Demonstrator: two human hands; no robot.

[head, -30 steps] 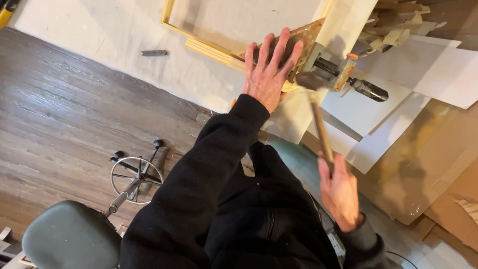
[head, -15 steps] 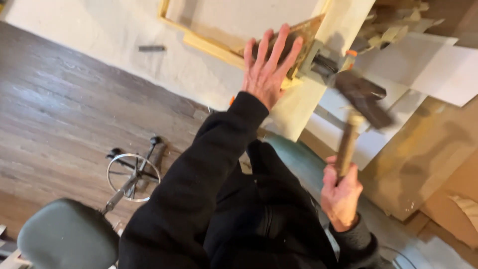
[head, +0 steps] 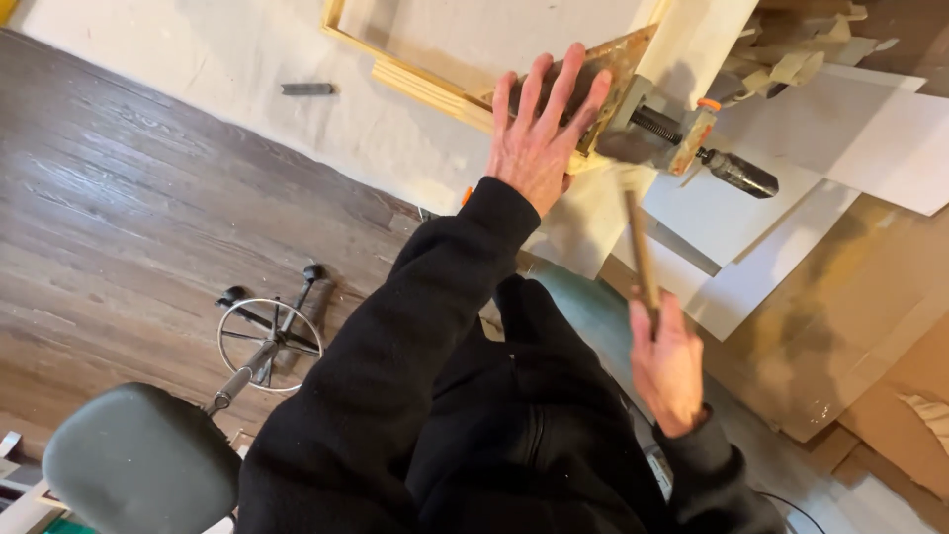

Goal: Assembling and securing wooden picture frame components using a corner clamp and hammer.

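My left hand lies flat with fingers spread on the corner of a pale wooden frame, pressing on a rusty corner clamp. The clamp's screw with an orange collar and dark handle sticks out to the right. My right hand grips the wooden handle of a hammer; its blurred head is up by the clamp's jaw at the frame corner. Both arms wear black sleeves.
The frame rests on a white sheet over a dark wood floor. A small grey metal piece lies on the sheet. White boards and brown cardboard lie right. A grey stool seat and its metal footring are lower left.
The hammer, drawn back to the right half a second ago, has swung up to the clamp at the frame corner. My left hand has stayed pressed on the corner.
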